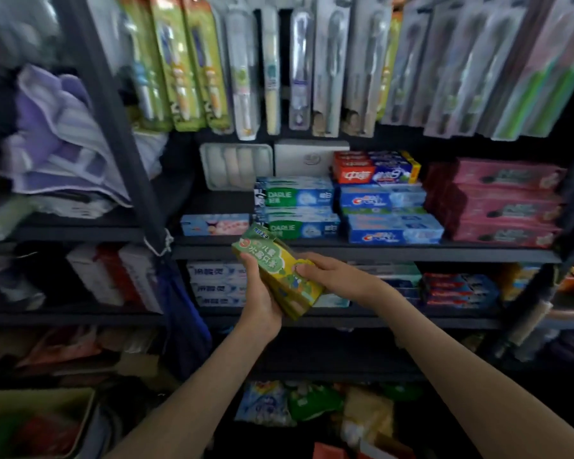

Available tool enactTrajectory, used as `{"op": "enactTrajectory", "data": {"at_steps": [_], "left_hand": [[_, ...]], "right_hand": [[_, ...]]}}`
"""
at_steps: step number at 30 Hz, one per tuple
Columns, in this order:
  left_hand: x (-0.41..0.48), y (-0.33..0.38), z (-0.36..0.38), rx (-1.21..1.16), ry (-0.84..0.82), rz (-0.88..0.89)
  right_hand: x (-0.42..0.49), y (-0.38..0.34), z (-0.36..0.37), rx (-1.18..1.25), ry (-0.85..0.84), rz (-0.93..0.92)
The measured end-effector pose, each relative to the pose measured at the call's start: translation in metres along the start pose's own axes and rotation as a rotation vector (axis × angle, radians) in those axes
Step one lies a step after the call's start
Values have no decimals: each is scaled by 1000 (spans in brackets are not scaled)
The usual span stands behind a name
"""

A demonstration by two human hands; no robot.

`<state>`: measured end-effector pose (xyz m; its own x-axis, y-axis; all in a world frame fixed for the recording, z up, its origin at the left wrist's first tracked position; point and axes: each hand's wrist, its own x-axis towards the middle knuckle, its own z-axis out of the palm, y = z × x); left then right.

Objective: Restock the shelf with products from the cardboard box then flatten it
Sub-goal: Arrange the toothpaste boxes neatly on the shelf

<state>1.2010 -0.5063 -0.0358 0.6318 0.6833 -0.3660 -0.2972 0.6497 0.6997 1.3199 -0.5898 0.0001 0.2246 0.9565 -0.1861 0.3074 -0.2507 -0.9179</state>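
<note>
You hold the green toothpaste boxes (279, 276) as a tilted stack just before the shelf edge (378, 251). Your left hand (262, 299) curls under them, taking the weight. Your right hand (332, 276) grips the lower end, thumb on top, probably to steer them toward the gap above the blue box (214, 224). The cardboard box isn't visible.

The left forearm (193, 385) rises from the lower left and the right forearm (444, 352) from the lower right, both bare, and they meet at mid-frame. The left hand (262, 303) cups a tilted stack of boxes (279, 270) from below, with its thumb lying up along the stack's left edge. The right hand (328, 274), back upward, grips the stack's right side with one fingertip pressed on the top face.
</note>
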Motion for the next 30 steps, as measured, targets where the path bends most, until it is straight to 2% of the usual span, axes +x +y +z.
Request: {"op": "enactTrajectory", "data": {"at_steps": [8,12,16,19,21,23,30], "left_hand": [[6,34,-22,-112,26,77],[11,41,-24,-119,91,83],[18,47,-26,-31,236,95],[25,61,-30,-26,274,98],[34,75,-35,-74,291,104],[41,88,-41,-117,324,112],[59,92,-65,-388,278,34]], "right_hand": [[40,-21,16,85,-52,-41],[51,-29,14,119,-57,-50],[66,-29,9,69,15,-84],[83,-37,-1,21,90,-97],[99,-50,-9,-68,153,-133],[121,-65,-17,-266,227,-207],[217,-96,-16,-803,289,-328]]}}
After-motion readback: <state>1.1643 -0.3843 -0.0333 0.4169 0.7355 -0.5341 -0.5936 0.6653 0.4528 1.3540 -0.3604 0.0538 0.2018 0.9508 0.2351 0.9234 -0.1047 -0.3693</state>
